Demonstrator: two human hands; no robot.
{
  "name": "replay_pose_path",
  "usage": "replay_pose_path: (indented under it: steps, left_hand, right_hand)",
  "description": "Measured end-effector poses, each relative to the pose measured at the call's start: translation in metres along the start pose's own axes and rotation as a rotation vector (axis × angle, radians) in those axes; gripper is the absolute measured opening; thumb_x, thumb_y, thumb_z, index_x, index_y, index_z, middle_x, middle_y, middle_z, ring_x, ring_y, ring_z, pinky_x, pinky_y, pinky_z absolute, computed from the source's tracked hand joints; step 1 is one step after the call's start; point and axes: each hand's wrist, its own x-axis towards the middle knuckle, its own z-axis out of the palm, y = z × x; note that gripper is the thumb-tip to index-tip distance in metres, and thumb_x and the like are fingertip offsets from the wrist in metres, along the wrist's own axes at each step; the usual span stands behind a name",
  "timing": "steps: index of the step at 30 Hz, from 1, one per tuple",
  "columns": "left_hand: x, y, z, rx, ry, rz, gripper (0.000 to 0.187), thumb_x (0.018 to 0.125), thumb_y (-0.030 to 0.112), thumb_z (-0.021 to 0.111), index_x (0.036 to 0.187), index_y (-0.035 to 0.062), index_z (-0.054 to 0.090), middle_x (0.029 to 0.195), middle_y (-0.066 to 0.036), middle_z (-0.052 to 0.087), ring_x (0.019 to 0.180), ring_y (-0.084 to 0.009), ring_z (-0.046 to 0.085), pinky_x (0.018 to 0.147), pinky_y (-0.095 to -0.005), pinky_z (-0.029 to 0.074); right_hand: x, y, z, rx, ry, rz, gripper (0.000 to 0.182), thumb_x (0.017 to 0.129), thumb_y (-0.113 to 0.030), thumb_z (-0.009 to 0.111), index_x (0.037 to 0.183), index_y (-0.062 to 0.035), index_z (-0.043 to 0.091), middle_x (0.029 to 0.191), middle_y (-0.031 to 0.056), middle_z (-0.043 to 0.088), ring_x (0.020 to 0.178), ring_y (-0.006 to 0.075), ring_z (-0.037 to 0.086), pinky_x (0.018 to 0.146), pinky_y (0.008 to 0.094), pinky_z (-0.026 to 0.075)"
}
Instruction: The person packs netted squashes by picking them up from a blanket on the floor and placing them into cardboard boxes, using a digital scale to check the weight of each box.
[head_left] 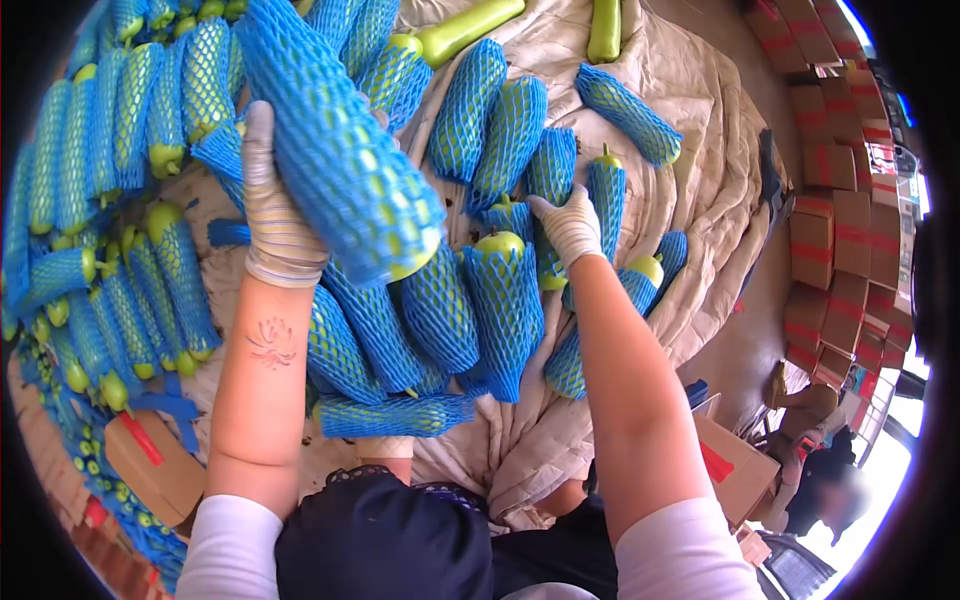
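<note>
My left hand, in a pale striped glove, grips a long green gourd in a blue foam net sleeve. This gourd is tilted and held up, close to the camera. My right hand, gloved alike, has thumb and fingers around the lower end of another netted gourd among the pile; its fingertips are partly hidden. Just below the hands, a netted gourd shows its bare green end, beside another netted gourd. One more netted gourd lies crosswise near my body.
Many netted gourds are stacked at the left. Two bare gourds lie at the top on a crumpled beige cloth. Cardboard boxes with red tape line the right side. A person is at the lower right.
</note>
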Motion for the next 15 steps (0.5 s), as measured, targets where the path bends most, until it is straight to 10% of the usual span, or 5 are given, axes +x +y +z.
replay_pose_path:
  steps: [8,15]
  left_hand:
    - [-0.065,-0.024,-0.01,-0.197,0.064,-0.299,0.089,0.082,0.068,0.052,0.141,0.0047,0.03,0.118,-0.017,0.056,0.098,-0.0303,0.063,0.085,-0.0488,0.053]
    - [-0.091,-0.053,0.013,-0.02,0.188,-0.497,0.08,0.08,0.064,0.058,0.128,0.0018,0.043,0.11,-0.016,0.059,0.098,-0.0274,0.063,0.085,-0.0466,0.054]
  right_hand:
    - [-0.027,0.048,-0.055,1.067,-0.1,-0.154,0.056,0.07,-0.016,0.075,0.118,0.0016,0.051,0.101,0.01,0.064,0.088,0.018,0.06,0.083,0.0303,0.048]
    - [-0.129,0.05,-0.107,1.969,-0.613,-0.142,0.075,0.073,-0.046,0.071,0.127,-0.0015,0.048,0.107,0.0152,0.061,0.101,0.0309,0.061,0.09,0.0451,0.05]
